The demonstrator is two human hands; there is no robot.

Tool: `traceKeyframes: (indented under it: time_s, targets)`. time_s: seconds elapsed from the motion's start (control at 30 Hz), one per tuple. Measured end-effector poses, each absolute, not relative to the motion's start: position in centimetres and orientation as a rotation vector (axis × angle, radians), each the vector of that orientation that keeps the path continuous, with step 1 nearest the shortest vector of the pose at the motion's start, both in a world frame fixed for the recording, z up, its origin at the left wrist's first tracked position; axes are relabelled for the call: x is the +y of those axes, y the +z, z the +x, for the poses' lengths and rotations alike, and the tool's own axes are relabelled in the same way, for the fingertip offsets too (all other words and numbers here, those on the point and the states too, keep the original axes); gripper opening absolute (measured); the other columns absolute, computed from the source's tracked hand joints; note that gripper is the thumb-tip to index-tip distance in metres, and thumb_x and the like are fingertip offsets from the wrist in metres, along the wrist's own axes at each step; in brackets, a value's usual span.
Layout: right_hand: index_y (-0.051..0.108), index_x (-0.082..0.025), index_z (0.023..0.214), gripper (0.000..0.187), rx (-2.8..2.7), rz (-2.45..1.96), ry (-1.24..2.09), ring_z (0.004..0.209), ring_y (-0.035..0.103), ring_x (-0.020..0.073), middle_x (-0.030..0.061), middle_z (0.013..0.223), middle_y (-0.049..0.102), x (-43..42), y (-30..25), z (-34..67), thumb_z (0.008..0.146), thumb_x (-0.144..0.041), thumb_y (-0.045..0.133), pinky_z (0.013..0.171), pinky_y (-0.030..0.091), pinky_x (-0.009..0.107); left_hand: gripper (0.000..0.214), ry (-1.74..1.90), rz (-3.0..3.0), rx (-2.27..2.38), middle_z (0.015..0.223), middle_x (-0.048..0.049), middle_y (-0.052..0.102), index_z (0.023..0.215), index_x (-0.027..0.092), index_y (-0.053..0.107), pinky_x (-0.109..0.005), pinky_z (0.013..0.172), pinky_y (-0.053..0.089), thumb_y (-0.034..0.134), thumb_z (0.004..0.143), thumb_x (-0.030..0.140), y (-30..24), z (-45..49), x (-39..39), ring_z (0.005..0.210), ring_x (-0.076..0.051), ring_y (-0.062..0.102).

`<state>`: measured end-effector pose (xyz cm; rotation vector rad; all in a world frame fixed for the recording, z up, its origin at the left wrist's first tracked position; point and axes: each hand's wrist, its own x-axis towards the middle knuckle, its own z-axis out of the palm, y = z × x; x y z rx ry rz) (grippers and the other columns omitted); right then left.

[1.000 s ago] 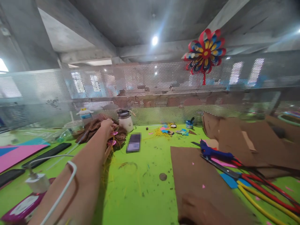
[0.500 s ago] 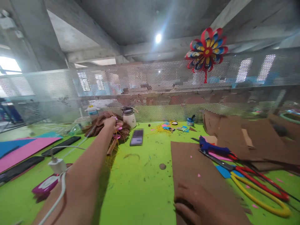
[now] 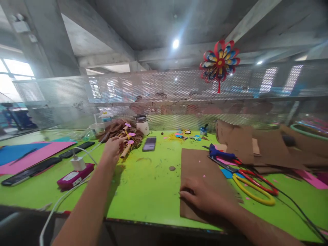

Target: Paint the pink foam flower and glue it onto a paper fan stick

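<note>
My left hand reaches across the green table, fingers loosely apart, its tips just short of a heap of brown paper craft with pink petals. I see nothing held in it. A brown rolled stick lies right beside the fingers. My right hand lies flat, fingers spread, on the near end of a brown sheet, close to the table's front edge.
A phone and a white jar sit behind the heap. Right of the sheet lie a blue glue gun, red and yellow scissors and more brown sheets. A magenta power bank with charger and pink foam are left.
My left hand has drawn back from the brown heap toward me. My right hand has come into full view, flat on the brown sheet. The camera has pulled back and tilted.
</note>
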<state>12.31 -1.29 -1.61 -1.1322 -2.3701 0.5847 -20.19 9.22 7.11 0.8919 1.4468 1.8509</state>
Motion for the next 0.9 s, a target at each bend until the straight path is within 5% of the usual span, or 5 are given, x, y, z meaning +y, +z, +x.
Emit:
traceKeyframes:
  time_s: [0.2,0.4,0.63,0.9]
  targets:
    - [0.068,-0.016,0.081,0.025,-2.317,-1.091,0.555,0.071,0.057,0.0148,0.0050,0.080,0.068,-0.9,-1.8,12.2,0.085,-0.030,0.048,0.064,0.038,0.023,0.026,2.052,1.040,1.509,0.058,0.0030,0.053,0.086,0.014,0.060,-0.018,0.047,0.038,0.059,0.060,0.012,5.4,-18.0,5.4,0.048,-0.007,0.045]
    - [0.068,-0.013,0.076,0.035,-2.291,-1.099,0.573,0.063,0.054,0.0136,0.0049,0.073,0.067,-0.5,-2.3,12.0,0.087,-0.034,0.043,0.058,0.035,0.024,0.015,1.618,1.526,1.241,0.059,-0.0029,0.061,0.076,0.013,0.065,-0.023,0.052,0.044,0.060,0.061,0.012,6.0,-9.3,6.4,0.053,-0.013,0.055]
    - [0.064,-0.014,0.069,0.029,-2.271,-1.073,0.474,0.062,0.053,0.0126,0.0033,0.069,0.065,-0.4,-2.4,12.0,0.085,-0.031,0.048,0.058,0.035,0.024,0.015,0.865,1.914,0.935,0.055,-0.0014,0.060,0.078,0.014,0.065,-0.023,0.050,0.043,0.053,0.069,0.015,0.2,-0.3,8.1,0.049,-0.012,0.054]
    - [0.064,-0.016,0.068,0.023,-2.241,-0.984,0.414,0.064,0.055,0.0129,0.0027,0.070,0.066,-0.5,-2.7,12.3,0.084,-0.027,0.051,0.063,0.038,0.025,0.025,0.693,2.134,0.993,0.082,-0.0062,0.068,0.085,0.009,0.068,-0.026,0.072,0.046,0.049,0.074,0.022,-3.1,-0.9,7.8,0.077,-0.016,0.059]
